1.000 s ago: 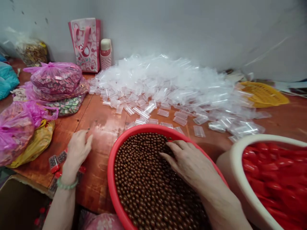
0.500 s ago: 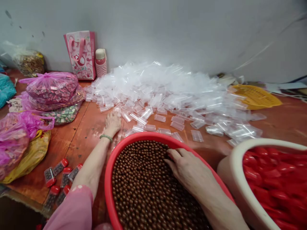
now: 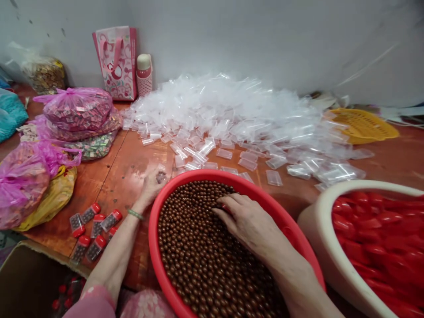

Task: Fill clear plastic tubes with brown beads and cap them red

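My left hand is closed around a small clear plastic case, just left of the red tub's rim. Much of that case is hidden by the fingers. Inside the red tub lies a deep heap of shiny brown balls. My right hand rests at the surface of the balls, fingers curled together. A bit of red, which looks like a cap, shows between its thumb and fingers. Beyond the tub spreads a large pile of clear plastic cases.
A cream tub of red caps stands at right. Filled red-capped cases lie at left, above an open carton. Knotted bags, a pink gift bag, a flask and a yellow basket sit farther back.
My left hand has drawn back from the pile's edge toward the tub, with a clear case in it. My right hand has shifted slightly left over the balls. The view has tilted down.
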Demonstrator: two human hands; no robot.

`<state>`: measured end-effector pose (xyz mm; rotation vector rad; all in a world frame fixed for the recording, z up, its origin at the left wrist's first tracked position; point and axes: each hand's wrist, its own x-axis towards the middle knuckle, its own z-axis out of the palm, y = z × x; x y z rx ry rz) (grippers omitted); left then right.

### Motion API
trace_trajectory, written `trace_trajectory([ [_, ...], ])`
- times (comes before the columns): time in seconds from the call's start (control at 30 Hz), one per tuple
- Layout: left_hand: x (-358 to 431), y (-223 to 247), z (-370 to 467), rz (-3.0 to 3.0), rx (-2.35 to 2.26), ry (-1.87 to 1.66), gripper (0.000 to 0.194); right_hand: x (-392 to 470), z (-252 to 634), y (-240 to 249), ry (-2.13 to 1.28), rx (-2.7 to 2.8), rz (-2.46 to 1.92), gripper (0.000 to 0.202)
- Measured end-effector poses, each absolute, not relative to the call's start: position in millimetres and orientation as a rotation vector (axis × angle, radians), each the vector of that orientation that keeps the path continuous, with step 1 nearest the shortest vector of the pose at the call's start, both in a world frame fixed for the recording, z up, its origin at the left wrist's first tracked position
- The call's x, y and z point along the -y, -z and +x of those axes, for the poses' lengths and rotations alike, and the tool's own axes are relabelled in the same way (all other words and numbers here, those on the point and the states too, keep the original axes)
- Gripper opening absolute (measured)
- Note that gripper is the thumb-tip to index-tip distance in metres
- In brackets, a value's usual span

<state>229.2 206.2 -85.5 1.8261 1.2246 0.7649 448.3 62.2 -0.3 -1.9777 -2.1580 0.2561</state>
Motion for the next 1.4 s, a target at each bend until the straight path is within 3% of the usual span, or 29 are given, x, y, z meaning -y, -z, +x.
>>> trace_trajectory([
  [0.2,-173,15,206,1.346,-0.894,-0.944,0.029,-67,432,-25,-0.703,1.811,-1.551,0.027],
  [0.33,-134,-22,208,1.030,-0.442,-0.822,0.028,-74,423,-38,-1.071,1.658,-1.289,0.046],
  [0.63,-101,-10,226,0.803,-0.248,-0.610,0.033,-68,411,-37,-1.429,1.446,-1.011,0.045],
  [0.87,-106,-11,224,0.977,-0.532,-0.561,0.042,-68,430,-32,-1.190,1.513,-1.220,0.035],
  [1.2,-101,-6,230,1.396,-0.805,-0.634,0.048,-95,434,-25,-0.010,2.667,-1.862,0.022],
  [1.27,-100,-7,232,1.403,-0.776,-0.656,0.053,-97,426,-21,0.014,2.727,-1.885,0.026],
  [1.4,-101,-4,233,1.344,-0.747,-0.693,0.050,-92,408,-6,-0.264,2.806,-1.743,0.029],
])
